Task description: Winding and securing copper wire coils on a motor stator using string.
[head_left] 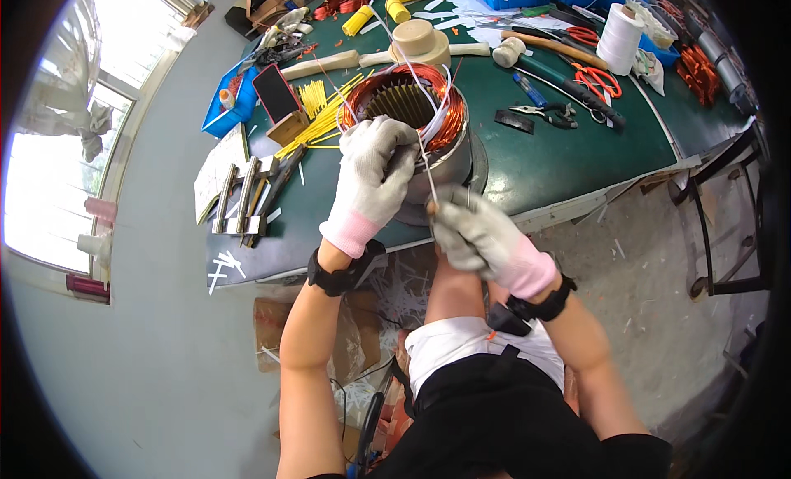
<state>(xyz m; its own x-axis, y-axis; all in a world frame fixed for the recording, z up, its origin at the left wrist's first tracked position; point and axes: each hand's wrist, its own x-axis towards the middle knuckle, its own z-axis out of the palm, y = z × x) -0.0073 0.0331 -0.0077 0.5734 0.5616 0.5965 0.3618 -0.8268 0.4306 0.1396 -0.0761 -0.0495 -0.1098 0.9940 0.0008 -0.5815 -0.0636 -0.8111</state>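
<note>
A motor stator [474, 170] stands near the table's front edge, a ring of copper windings [451, 120] round its slotted bore. White cord [428, 167] runs taut from the windings' near side to my right hand [486, 236]. That hand, in a grey-white glove with a pink cuff, is closed on the cord in front of the stator; a bare fingertip shows, and the glove is slightly blurred. My left hand [375, 170], gloved alike, rests against the windings' near left edge. Its fingers are curled, and what they pinch is hidden.
Yellow sticks [321, 120], a phone [277, 91] and metal bars [243, 194] lie left of the stator. Beyond it are a round wooden block [414, 40] and a mallet [509, 52]. Rightward lie pliers [556, 114], red-handled scissors [597, 82] and a spool of white cord [620, 38].
</note>
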